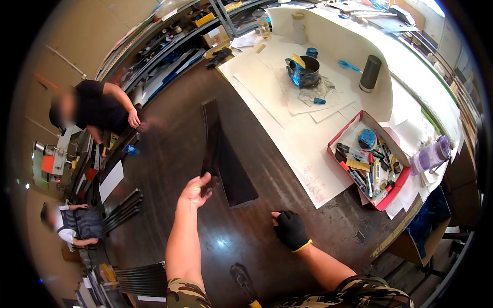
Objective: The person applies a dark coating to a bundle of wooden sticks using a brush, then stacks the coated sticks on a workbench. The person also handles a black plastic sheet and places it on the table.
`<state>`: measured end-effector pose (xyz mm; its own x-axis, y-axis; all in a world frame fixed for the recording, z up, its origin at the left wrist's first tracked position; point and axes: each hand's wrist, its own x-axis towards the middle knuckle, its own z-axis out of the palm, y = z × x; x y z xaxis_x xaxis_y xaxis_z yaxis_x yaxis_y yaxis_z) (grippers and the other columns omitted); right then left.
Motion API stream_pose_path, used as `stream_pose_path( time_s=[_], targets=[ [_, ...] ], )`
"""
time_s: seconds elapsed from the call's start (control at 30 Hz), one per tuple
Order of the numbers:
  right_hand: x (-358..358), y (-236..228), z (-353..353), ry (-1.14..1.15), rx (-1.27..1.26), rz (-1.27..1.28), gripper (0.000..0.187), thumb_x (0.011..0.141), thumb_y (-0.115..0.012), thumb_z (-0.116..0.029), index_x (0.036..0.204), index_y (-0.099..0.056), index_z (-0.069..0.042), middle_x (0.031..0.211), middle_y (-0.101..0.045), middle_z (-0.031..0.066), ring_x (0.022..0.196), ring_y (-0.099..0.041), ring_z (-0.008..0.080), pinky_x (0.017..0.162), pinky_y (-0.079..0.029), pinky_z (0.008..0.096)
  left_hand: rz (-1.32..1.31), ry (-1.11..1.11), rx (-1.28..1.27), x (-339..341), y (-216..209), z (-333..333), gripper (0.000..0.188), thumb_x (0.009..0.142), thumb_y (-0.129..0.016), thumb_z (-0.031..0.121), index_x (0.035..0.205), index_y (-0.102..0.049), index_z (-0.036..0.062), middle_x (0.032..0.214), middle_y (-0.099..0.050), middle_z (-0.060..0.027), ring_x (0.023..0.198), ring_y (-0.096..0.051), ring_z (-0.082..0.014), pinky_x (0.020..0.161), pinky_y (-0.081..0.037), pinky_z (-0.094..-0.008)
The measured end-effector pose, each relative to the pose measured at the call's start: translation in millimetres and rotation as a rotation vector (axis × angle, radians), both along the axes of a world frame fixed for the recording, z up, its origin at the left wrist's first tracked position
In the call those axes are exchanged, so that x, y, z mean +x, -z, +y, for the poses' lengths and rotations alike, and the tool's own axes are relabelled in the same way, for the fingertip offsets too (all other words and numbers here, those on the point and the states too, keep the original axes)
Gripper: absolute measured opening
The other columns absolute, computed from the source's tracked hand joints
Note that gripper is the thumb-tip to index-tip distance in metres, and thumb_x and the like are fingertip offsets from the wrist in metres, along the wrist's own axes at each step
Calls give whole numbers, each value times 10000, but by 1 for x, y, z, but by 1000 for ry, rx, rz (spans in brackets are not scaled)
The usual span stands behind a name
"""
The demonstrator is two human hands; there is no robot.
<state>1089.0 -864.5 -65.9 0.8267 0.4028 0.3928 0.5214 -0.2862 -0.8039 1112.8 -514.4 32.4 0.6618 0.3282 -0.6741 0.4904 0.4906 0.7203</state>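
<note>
A stack of long, dark, glossy strips point(233, 177) lies on the dark tabletop point(174, 149), its pieces fanned apart toward the near end. My bare left hand point(194, 192) is beside the near left edge of the strips, thumb and fingers apart, holding nothing. To the right of their near end is my right hand point(290, 231), in a black fingerless glove with a yellow cuff. Its fingers are curled in, and I see nothing in them. Between my forearms lies a dark hand tool point(241, 280) with a yellow handle.
White paper sheets point(277, 138) cover the right side, bearing a red box point(336, 149) of markers, a black pot point(307, 77), a dark flask point(370, 74) and a purple bottle point(431, 156). Dark bars point(123, 210) lie left. Two people work beyond the left edge, one in black point(97, 102).
</note>
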Motion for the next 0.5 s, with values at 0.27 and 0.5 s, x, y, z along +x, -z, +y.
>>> stream_pose_path(
  time_s=[0.27,0.5],
  targets=[
    [4,-10,10,-62,108,441,255,888,-703,-224,1050,-649,-34,882,-688,111,788,-663,255,718,-531,363,-174,-212,-183,-69,29,-34,299,802,-832,136,1007,-616,117,909,-680,-36,831,-668,-206,725,-574,-428],
    [35,-11,84,-438,200,1472,422,984,-586,-433,1061,-648,-23,924,-652,55,834,-645,168,761,-535,319,-56,-79,-26,-102,41,-103,493,786,-860,211,1172,-600,47,1105,-687,-88,1016,-668,-243,920,-543,-440]
  ],
)
